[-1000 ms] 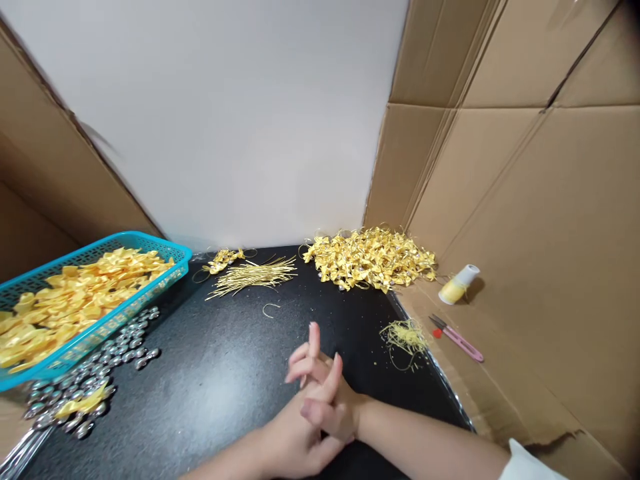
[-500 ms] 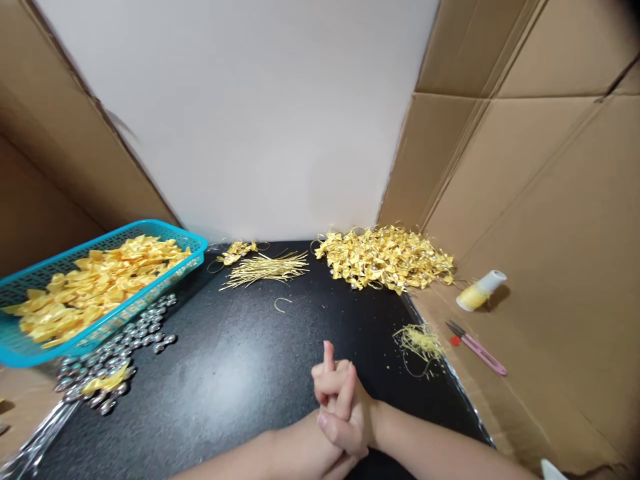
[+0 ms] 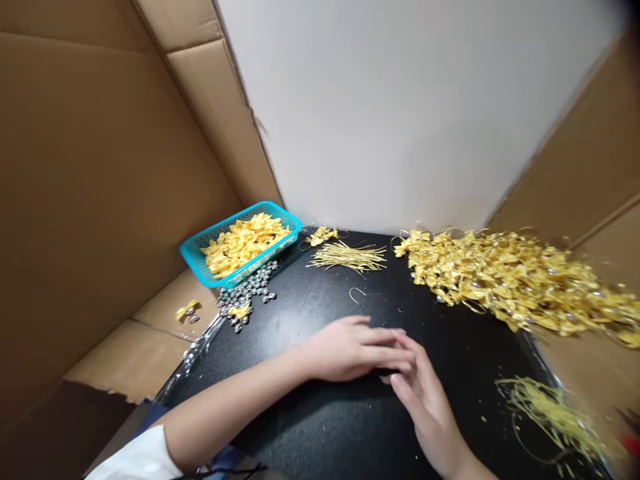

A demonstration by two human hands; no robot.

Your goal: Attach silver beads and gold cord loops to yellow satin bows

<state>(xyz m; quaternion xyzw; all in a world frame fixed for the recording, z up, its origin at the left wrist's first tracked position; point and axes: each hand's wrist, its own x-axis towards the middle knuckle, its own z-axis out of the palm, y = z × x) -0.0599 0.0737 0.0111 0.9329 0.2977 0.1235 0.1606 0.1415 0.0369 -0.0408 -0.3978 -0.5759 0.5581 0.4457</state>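
Taking the hands as the clock's centre, a white sleeve (image 3: 140, 459) at eight o'clock is cut off by the bottom edge, as is the right forearm at five. Blue cloth (image 3: 223, 460) shows only in part below the left arm. The right hand (image 3: 430, 393) is half open, its thumb well away from the fingers. The left hand (image 3: 345, 350) reaches over from nine, palm down, fingers loosely extended across the right fingertips; whether anything small lies between them is hidden.

At four, a red thing (image 3: 630, 443) is blurred and cut by the frame. Clippings (image 3: 555, 413), also smeared, lie between three and four. At nine to ten, a loose bow (image 3: 188, 309) sits on cardboard (image 3: 130, 347) beside the desk. The desk (image 3: 320, 427) is black, speckled with crumbs, a glare patch left of centre, its edges wrapped in shiny film (image 3: 197, 350).

The bent wire (image 3: 356, 294), the piece nearest the hands, lies on the desk just short of twelve. Silver beads (image 3: 253, 287) lie at ten, and at two a heap of bows (image 3: 515, 280) runs off the right edge. Beyond are straight wires (image 3: 347, 257) near eleven, a blue basket (image 3: 200, 265) of yellow bows at ten, and a small cluster (image 3: 321, 235) at eleven, its detail hard to read. A pale wall (image 3: 375, 133) closes the back, cardboard panels (image 3: 100, 167) both sides.
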